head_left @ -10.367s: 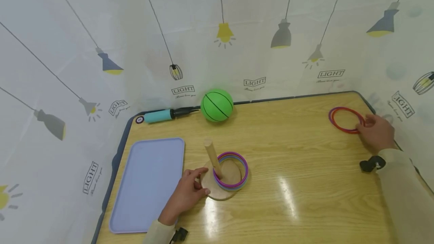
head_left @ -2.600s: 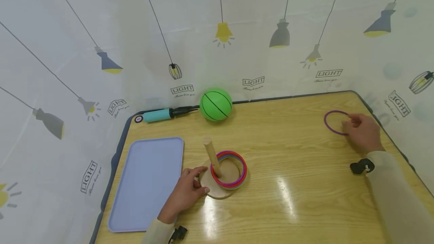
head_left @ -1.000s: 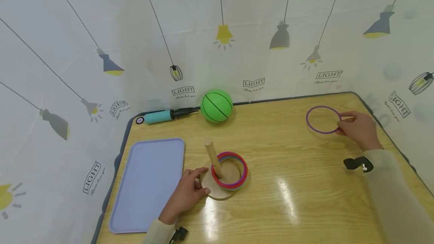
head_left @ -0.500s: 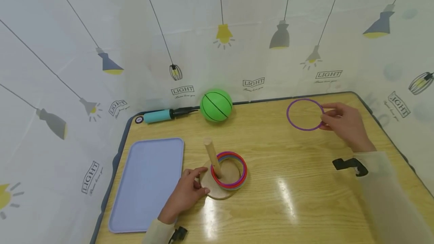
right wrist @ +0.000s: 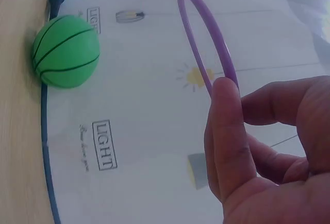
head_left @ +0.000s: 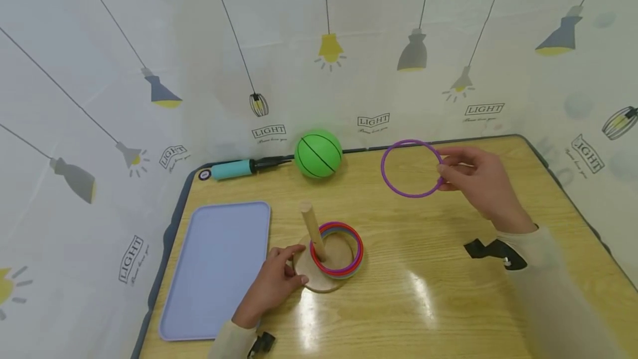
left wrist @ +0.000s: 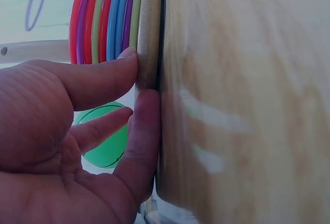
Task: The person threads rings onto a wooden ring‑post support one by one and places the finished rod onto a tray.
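Note:
My right hand (head_left: 480, 184) pinches a thin purple ring (head_left: 382, 169) by its right side, holding it in the air above the table. In the right wrist view, the purple ring (right wrist: 192, 36) stands up from between thumb and fingers. Left of it, a wooden peg stand (head_left: 310, 226) rises from a round base. Several stacked rings (head_left: 360, 256), red and purple on top, lie around the peg. My left hand (head_left: 271, 287) holds the base's left edge between thumb and fingers. Green, blue, purple and red rings (left wrist: 105, 20) show in that stack in the left wrist view.
A light purple tray (head_left: 214, 270) lies left of my left hand. Along the back edge are a green ball (head_left: 318, 154) and a turquoise hand pump (head_left: 231, 170). White sheeting printed with lamps (head_left: 374, 71) walls in the wooden table (head_left: 448, 292).
A red ring has joined the stack since the oldest frame. My right hand has lifted the last purple ring from the table's right side and carried it left. The left hand stays put.

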### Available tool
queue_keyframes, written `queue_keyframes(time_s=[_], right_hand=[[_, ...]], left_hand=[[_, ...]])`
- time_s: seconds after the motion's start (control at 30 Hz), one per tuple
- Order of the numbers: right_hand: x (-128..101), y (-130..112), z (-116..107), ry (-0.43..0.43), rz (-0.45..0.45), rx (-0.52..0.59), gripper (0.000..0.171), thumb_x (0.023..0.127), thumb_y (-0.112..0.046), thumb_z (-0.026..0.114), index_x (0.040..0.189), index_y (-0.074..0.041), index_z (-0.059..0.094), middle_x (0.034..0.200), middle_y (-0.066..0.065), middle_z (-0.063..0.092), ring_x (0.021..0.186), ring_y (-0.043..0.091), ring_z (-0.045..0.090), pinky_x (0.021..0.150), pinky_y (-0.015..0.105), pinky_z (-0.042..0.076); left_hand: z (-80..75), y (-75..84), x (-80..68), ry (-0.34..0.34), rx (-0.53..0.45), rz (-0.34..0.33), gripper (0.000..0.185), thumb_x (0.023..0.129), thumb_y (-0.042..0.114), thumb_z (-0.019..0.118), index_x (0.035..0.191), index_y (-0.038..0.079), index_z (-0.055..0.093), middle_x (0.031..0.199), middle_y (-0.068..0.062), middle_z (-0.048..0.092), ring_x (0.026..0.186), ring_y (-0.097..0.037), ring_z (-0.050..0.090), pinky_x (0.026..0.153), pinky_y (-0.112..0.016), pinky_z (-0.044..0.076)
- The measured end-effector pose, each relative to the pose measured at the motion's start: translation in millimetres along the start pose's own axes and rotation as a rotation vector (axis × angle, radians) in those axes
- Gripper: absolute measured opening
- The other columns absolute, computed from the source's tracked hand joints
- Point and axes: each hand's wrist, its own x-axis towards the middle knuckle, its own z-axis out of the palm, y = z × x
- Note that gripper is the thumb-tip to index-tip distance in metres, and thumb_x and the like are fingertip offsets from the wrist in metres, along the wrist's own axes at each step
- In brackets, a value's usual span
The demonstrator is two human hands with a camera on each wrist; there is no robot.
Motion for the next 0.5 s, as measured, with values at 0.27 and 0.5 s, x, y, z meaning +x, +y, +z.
queue_keyframes(time_s=[0.27,0.5], right_hand=[[-14,-34,25,-0.069,-0.083,0.122,0.032,0.102,-0.005,0.069,0.133,-0.003,0.069,0.101,0.001,0.067,0.083,0.015,0.078,0.073,0.034,0.064],[-26,-62,49,-0.142,-0.170,0.217,0.030,0.100,-0.003,0.071,0.130,-0.001,0.069,0.102,0.008,0.067,0.080,0.016,0.078,0.070,0.035,0.064]], left_hand=[[0.7,-1.4,-0.2,0.001,0.002,-0.006,0.065,0.091,0.017,0.086,0.150,0.018,0.059,0.124,-0.018,0.053,0.082,-0.004,0.058,0.072,-0.023,0.049],[-0.6,0.4,0.2,0.006,-0.014,0.004,0.066,0.090,0.015,0.086,0.149,0.016,0.059,0.124,-0.019,0.053,0.082,-0.005,0.060,0.071,-0.022,0.050]])
